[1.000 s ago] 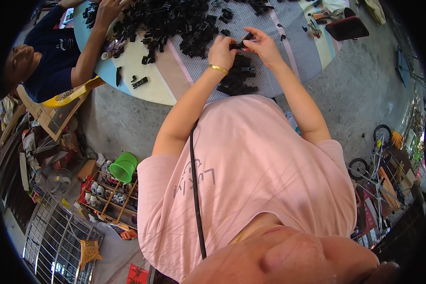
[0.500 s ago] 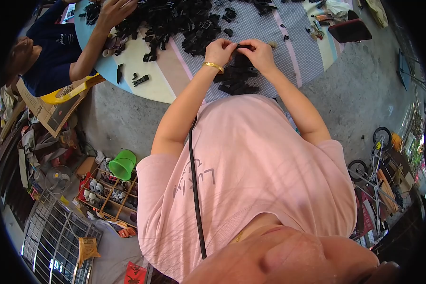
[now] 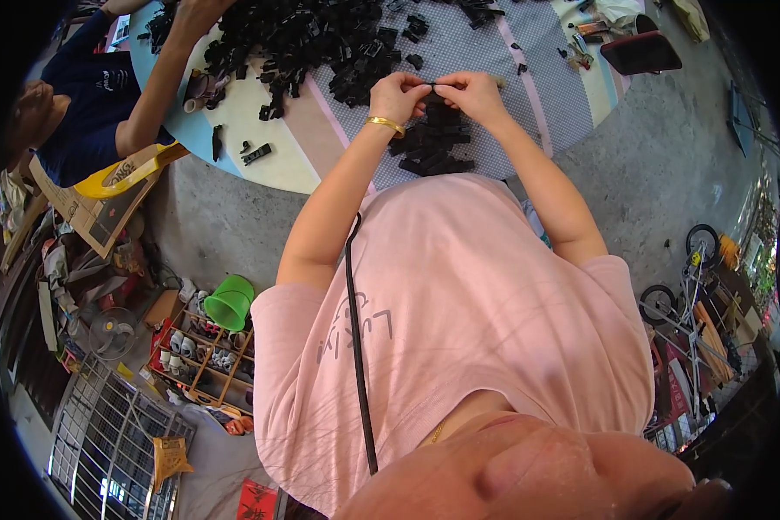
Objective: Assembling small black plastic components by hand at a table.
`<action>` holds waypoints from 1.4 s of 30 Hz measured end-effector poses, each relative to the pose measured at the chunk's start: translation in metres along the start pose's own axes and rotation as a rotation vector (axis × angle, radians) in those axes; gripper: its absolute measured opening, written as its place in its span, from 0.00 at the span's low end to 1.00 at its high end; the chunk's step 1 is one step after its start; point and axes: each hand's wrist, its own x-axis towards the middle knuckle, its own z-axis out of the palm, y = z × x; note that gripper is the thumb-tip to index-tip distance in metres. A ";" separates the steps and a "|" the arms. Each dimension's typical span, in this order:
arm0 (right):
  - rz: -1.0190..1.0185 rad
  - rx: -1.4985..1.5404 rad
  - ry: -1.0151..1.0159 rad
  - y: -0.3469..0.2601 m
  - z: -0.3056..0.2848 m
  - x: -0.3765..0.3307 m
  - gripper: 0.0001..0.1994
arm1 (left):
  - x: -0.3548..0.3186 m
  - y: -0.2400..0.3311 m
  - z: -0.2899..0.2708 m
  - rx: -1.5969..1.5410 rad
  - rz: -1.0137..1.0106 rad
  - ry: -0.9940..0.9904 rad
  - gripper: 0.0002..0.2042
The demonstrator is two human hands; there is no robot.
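Between my two hands, just above the table, is a small black plastic piece (image 3: 433, 86), mostly covered by my fingertips. My left hand (image 3: 397, 95), with a gold bangle at the wrist, pinches one end. The fingers of my right hand (image 3: 472, 94) close on the other end. Right below them, at the near edge of the table, lies a stack of black pieces (image 3: 433, 143). Farther off to the left spreads a large heap of similar black plastic parts (image 3: 321, 52). Their exact kind is too small to make out.
A striped cloth covers the round table (image 3: 286, 169). At the left, a co-worker's arm (image 3: 160, 87) reaches over the heap. A dark red phone-like slab (image 3: 641, 54) sits at the far right edge. A few loose black pieces (image 3: 256, 154) lie near the left edge.
My hands stay over the stack, with the left shifted slightly left and the fingertips brought together on the piece. The co-worker's hand has moved up, partly out of view.
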 end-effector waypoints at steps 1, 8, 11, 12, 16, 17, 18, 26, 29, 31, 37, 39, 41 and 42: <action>0.040 0.006 -0.008 -0.001 0.000 0.000 0.11 | 0.002 -0.001 0.000 0.000 -0.002 -0.001 0.09; 0.222 0.033 -0.015 -0.005 -0.001 0.007 0.09 | 0.008 0.011 0.001 0.026 -0.156 -0.016 0.09; 0.237 -0.062 0.016 -0.011 0.000 0.013 0.10 | 0.012 0.013 0.000 0.023 -0.165 -0.009 0.08; 0.237 -0.062 0.017 -0.013 0.000 0.011 0.10 | 0.011 0.013 0.000 0.051 -0.182 -0.001 0.08; 0.143 -0.233 -0.062 -0.017 -0.004 0.013 0.11 | 0.009 0.012 -0.002 0.169 -0.128 -0.019 0.10; 0.109 -0.269 -0.105 -0.016 -0.007 0.014 0.11 | 0.005 0.011 -0.002 0.266 -0.054 -0.031 0.11; 0.105 -0.271 -0.101 -0.013 -0.011 0.014 0.11 | 0.000 0.011 -0.002 0.362 0.020 -0.042 0.13; -0.263 -0.751 -0.089 -0.037 -0.041 0.027 0.12 | 0.010 0.018 0.003 0.766 0.695 0.378 0.08; -0.521 -1.064 0.472 -0.030 -0.051 0.053 0.13 | 0.016 0.007 0.004 0.917 0.706 0.384 0.06; -0.600 -1.146 0.412 -0.019 -0.059 0.065 0.12 | 0.016 -0.002 0.003 0.982 0.703 0.391 0.06; -0.784 -0.760 0.444 -0.009 -0.059 0.058 0.14 | -0.009 -0.025 -0.001 0.887 0.941 0.379 0.06; -0.637 -0.490 0.404 -0.008 -0.045 0.048 0.13 | -0.014 -0.030 -0.003 0.815 0.929 0.386 0.07; -0.385 -0.095 0.265 0.004 -0.036 0.042 0.12 | -0.019 -0.027 0.000 0.741 0.925 0.382 0.07; -0.286 0.035 0.163 0.012 -0.034 0.040 0.12 | -0.020 -0.023 0.004 0.718 0.794 0.390 0.10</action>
